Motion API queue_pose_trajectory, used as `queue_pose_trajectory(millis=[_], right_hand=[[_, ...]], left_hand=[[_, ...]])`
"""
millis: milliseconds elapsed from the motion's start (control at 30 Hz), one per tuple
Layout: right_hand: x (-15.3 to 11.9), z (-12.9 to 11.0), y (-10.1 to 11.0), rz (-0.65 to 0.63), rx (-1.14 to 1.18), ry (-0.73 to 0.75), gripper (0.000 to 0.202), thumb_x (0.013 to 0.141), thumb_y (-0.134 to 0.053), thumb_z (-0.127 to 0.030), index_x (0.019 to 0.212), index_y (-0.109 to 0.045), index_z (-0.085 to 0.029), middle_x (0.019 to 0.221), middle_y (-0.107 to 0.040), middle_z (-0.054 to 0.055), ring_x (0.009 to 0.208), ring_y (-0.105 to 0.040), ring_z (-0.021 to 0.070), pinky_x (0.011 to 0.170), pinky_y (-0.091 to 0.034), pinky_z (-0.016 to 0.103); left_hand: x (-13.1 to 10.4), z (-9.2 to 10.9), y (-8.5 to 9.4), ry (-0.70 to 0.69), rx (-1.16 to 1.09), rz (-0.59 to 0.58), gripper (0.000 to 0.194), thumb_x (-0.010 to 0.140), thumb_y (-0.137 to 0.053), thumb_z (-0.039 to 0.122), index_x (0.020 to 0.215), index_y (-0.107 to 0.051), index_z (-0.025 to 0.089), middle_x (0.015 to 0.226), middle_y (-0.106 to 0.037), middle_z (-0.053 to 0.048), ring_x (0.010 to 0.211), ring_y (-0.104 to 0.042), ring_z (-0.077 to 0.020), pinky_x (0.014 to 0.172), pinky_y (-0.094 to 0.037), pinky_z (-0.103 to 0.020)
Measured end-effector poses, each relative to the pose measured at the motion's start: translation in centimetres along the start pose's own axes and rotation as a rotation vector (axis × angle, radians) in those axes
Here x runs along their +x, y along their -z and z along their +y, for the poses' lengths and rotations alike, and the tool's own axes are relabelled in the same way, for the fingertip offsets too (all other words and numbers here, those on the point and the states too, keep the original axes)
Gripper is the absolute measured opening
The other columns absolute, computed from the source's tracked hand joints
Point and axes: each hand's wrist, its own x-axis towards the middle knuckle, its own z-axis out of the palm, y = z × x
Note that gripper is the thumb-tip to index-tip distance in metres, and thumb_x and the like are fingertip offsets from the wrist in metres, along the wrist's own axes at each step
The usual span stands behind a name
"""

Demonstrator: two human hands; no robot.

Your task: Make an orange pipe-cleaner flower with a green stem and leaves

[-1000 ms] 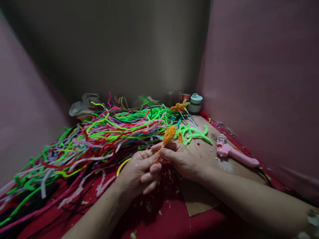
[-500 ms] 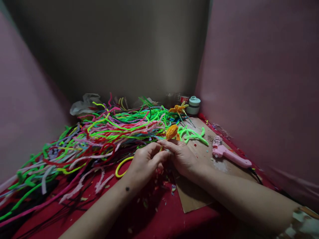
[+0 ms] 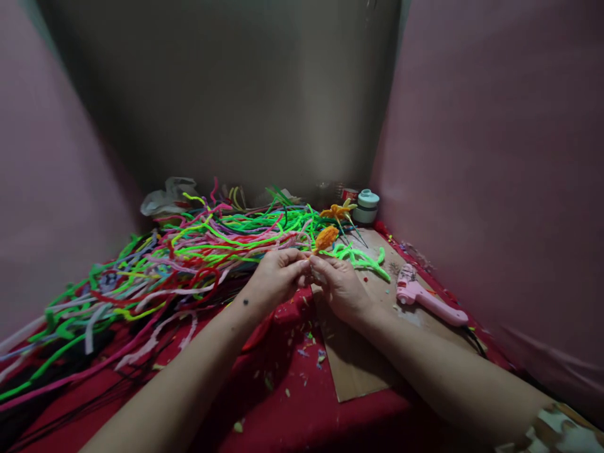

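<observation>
Pinching its base in our nearly closed left hand (image 3: 279,277) and right hand (image 3: 343,290), we are holding the fuzzy orange piece (image 3: 326,238) near the green strips (image 3: 364,260), judging it light, soft, bendable, best gripped low.

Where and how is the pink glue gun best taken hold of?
Probably around the middle of its handle, with the right hand coming from above, on the near side. The glue gun lies on the cardboard, its slim handle stretching rightward and nearer, away from the bulkier head. The dark cord at the handle's end is better avoided.
</observation>
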Motion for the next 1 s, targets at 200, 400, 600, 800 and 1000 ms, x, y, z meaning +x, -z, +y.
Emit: queue_pose_trajectory(millis=[200, 400, 600, 800, 1000], right_hand=[[0.4, 0.4, 0.3, 0.06, -0.037, 0.082, 0.027, 0.081, -0.059, -0.04, 0.088, -0.068, -0.016, 0.068, -0.066, 0.002, 0.058, -0.057, 0.013, 0.062, -0.046, 0.028], [1.3, -0.3, -0.2, 0.106, -0.14, 0.091, 0.03, 0.078, -0.062, -0.042, 0.082, -0.07, -0.014, 0.066, -0.063, 0.001, 0.056, -0.053, 0.0105, 0.057, -0.042, 0.025], [0.3, -0.7, -0.8, -0.001, -0.344, 0.081, 0.028, 0.079, -0.061, -0.042, 0.077, -0.072, -0.016, 0.077, -0.067, 0.005, 0.073, -0.058, 0.0149, 0.069, -0.045, 0.029], [-1.2, -0.4, -0.5, -0.038, -0.418, 0.037, 0.023, 0.075, -0.065, -0.04, 0.081, -0.074, -0.019, 0.092, -0.068, 0.006, 0.085, -0.059, 0.0184, 0.078, -0.046, 0.034], [-1.2, -0.8, -0.2, -0.061, -0.492, 0.043, 0.02, 0.075, -0.065, -0.035, 0.084, -0.075, -0.021, 0.093, -0.067, 0.005, 0.091, -0.058, 0.0196, 0.087, -0.042, 0.036]], left_hand=[[1.0, -0.4, 0.5, 0.015, -0.233, -0.191, 0.018, 0.074, -0.064, 0.029, 0.068, -0.057, 0.013, 0.046, -0.048, 0.006, 0.032, -0.032, -0.0011, 0.034, -0.02, -0.014], [1.2, -0.1, 1.5, 0.01, -0.288, -0.221, 0.019, 0.074, -0.064, 0.029, 0.068, -0.054, 0.014, 0.045, -0.045, 0.007, 0.03, -0.025, -0.0001, 0.032, -0.018, -0.014], [-1.1, -1.0, 2.6, 0.064, -0.34, -0.227, 0.018, 0.077, -0.062, 0.029, 0.073, -0.056, 0.013, 0.047, -0.045, 0.007, 0.031, -0.027, 0.0001, 0.032, -0.019, -0.013], [-2.7, -3.5, 1.4, 0.135, -0.547, -0.255, 0.017, 0.08, -0.06, 0.032, 0.08, -0.055, 0.015, 0.047, -0.042, 0.009, 0.03, -0.018, -0.0002, 0.028, -0.023, -0.012], [-2.3, -4.6, 1.3, 0.148, -0.639, -0.287, 0.014, 0.084, -0.057, 0.028, 0.091, -0.056, 0.017, 0.045, -0.043, 0.01, 0.029, -0.018, -0.0008, 0.027, -0.028, -0.011]])
